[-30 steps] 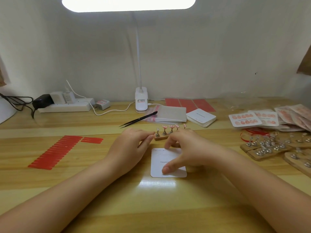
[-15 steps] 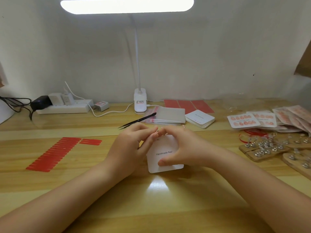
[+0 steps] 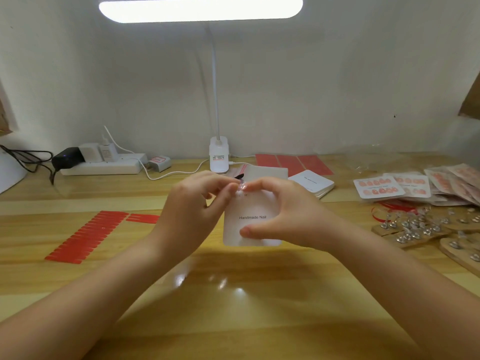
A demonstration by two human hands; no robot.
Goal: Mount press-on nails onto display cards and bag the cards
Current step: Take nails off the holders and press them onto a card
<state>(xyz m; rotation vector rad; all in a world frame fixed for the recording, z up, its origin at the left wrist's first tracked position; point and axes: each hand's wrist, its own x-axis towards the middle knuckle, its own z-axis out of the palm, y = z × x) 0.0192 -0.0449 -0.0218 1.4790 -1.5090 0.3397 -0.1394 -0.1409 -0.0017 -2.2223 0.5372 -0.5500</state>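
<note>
At frame centre, the right hand (image 3: 283,211) holds the tilted card (image 3: 250,219) above the table (image 3: 233,307); left hand (image 3: 192,206) fingers pinch, seemingly, a nail (image 3: 242,187) at the card's top edge.

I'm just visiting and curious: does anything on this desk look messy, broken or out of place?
Nothing stands out as damaged or spilled. The right hand holds the white card tilted up off the table while the left hand pinches a small nail at its top edge, which looks deliberate.
</note>
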